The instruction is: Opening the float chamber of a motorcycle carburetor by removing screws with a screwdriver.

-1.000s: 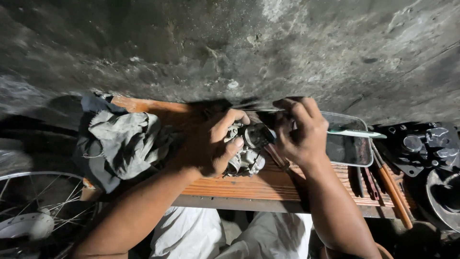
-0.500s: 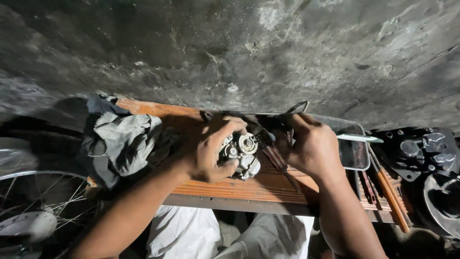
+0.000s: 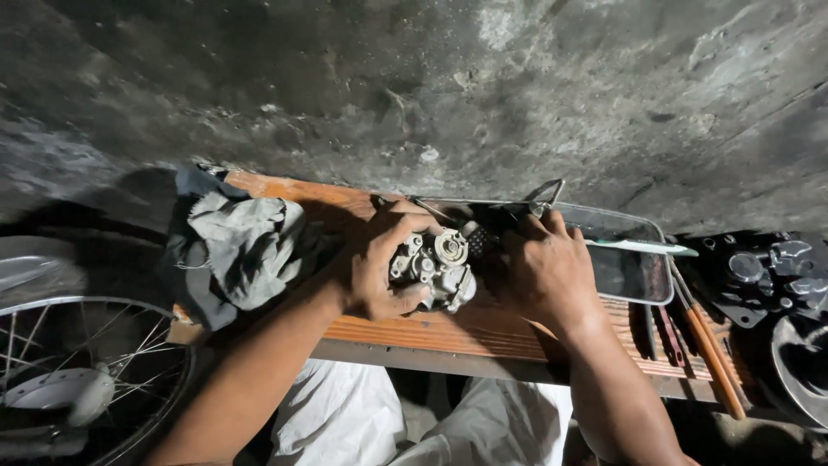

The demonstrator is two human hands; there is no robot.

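Observation:
My left hand (image 3: 375, 267) grips a small grey metal carburetor (image 3: 435, 267) over a wooden board (image 3: 483, 332) that lies across my lap. My right hand (image 3: 543, 267) rests just right of the carburetor, its fingers curled down toward the near edge of a shallow metal tray (image 3: 634, 276). Whether the right hand holds anything is hidden by the hand itself.
A crumpled grey rag (image 3: 241, 246) lies on the board's left end. A spoked wheel (image 3: 78, 380) sits at lower left. At right are a screwdriver with an orange handle (image 3: 707, 345), a thin green tool (image 3: 642, 248) across the tray, and dark engine parts (image 3: 776, 276). A rough concrete floor lies beyond.
My right hand has come down off the carburetor and moved right to the tray's edge. My left hand has turned the carburetor so its round fittings face up.

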